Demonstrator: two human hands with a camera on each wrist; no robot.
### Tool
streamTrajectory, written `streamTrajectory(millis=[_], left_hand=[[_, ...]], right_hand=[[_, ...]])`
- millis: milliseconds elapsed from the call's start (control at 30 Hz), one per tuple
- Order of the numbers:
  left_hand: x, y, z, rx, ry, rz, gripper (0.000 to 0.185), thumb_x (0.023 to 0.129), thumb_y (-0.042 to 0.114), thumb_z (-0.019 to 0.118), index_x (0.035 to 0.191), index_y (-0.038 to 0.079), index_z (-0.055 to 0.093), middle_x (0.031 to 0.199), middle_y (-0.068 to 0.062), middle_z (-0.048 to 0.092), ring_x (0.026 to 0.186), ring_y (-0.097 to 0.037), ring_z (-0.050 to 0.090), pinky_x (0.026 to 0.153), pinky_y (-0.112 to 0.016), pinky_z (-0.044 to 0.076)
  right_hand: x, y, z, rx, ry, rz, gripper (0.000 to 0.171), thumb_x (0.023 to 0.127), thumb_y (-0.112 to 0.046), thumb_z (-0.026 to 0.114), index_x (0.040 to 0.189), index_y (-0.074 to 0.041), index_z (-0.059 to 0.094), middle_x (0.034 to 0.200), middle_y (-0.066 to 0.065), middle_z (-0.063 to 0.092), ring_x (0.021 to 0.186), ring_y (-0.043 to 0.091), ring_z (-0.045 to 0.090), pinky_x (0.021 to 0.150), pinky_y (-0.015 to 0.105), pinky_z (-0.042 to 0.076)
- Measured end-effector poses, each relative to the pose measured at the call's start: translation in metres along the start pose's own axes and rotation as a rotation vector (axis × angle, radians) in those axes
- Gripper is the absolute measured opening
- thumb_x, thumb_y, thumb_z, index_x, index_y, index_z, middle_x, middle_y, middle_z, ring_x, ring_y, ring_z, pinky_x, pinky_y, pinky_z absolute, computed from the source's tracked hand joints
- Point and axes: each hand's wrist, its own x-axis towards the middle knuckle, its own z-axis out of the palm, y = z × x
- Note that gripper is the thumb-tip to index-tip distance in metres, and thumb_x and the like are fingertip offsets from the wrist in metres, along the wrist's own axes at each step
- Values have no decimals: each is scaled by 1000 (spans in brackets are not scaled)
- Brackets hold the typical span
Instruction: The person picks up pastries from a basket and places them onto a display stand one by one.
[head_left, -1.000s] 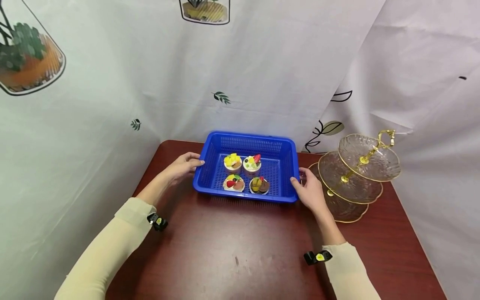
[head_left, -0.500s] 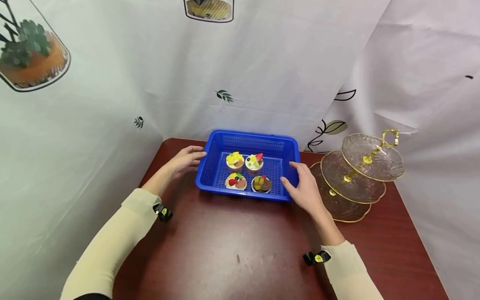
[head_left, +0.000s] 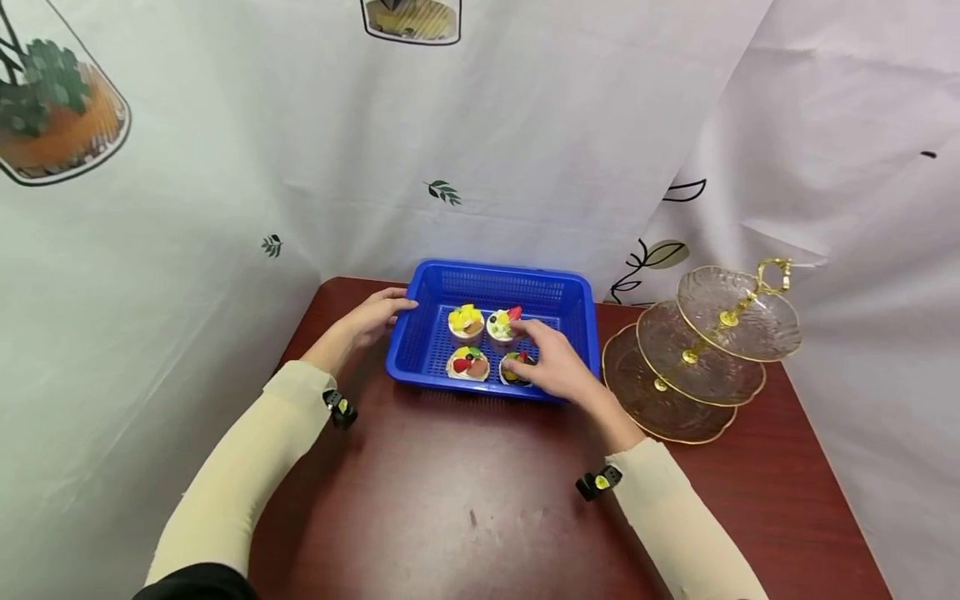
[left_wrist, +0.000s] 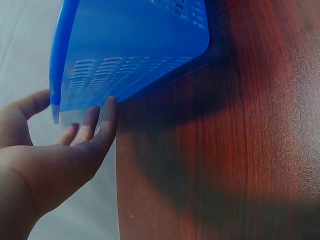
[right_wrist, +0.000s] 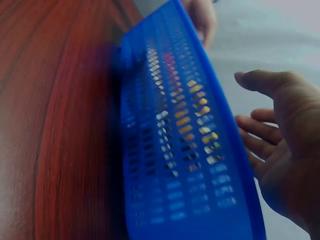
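- Noted a blue plastic basket [head_left: 465,390], rectangular, with a smooth thick rim and walls pierced by rows of small slots, sitting at the back of the bench [head_left: 450,492] near the cloth [head_left: 525,150].
- Saw four small round desserts standing inside in two rows: a yellow-cubed cup [head_left: 466,325] and a strawberry-topped cup [head_left: 500,325] behind, a berry tart [head_left: 467,364] and a brown-topped tart [head_left: 512,377] in front.
- Found the left hand [head_left: 372,317] at the basket's left end, thumb against the rim, fingers loose and uncurled beside the outer wall.
- Found the right hand [head_left: 551,362] released, reaching over the right half, thumb and fingers spread above the two right-hand desserts; could not tell any contact with them.
- Marked a three-tier stand [head_left: 705,375] just right of the basket: rippled clear plates, scalloped gold edges, gold post and looped handle, visible only from the head.
- Made out reddish wood grain and basket shadow in the left wrist view.
- Caught, from the right wrist alone, blurred dessert colours through the slots and a plain gap between thumb and fingers.
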Motion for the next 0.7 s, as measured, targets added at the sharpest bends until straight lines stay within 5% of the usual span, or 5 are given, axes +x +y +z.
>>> streamTrajectory(millis=[433,700], left_hand=[[3,1,2,45,-22,47,53,109,16,56,156,1,36,148,-25,53,128,-37,59,104,-48,53],[7,-6,-2,38,-112,84,51,113,17,52,158,-1,35,148,-28,54,128,-39,59,93,-38,59]], right_hand=[[39,-12,31,90,-184,-100,62,89,-23,89,139,1,62,128,17,70,118,34,66,104,48,54],[46,-7,40,64,-223,-93,66,87,-24,90,141,2,61,127,15,70,119,30,66,105,44,52]])
